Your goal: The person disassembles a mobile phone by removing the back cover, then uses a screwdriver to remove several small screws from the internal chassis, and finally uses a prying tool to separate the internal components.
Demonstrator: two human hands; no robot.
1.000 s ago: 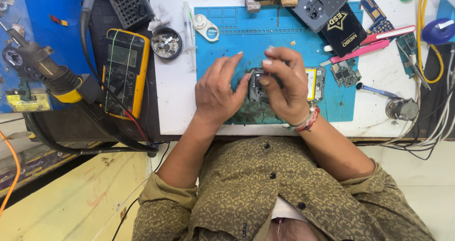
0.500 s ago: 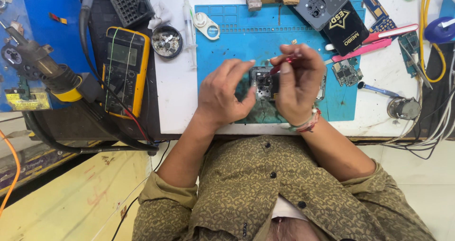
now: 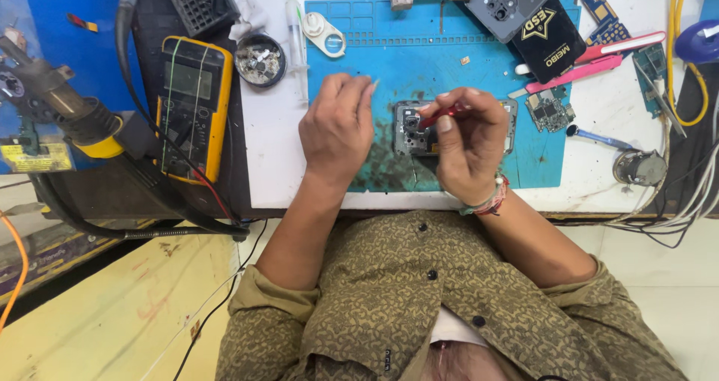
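1. right hand (image 3: 468, 145) pinching a slim red tool (image 3: 440, 114) between thumb and fingers, tip angled left onto the opened phone (image 3: 413, 130).
2. left hand (image 3: 337, 126) loosely curled, holding nothing, fingers just left of the phone; contact with its edge not discernible.
3. phone lying flat, back open, on the blue mat (image 3: 389, 52), near its front edge.
4. far right: pink tweezers (image 3: 573, 75), small circuit board (image 3: 550, 110).
5. far left: round dish of parts (image 3: 261, 59), yellow multimeter (image 3: 191, 108).
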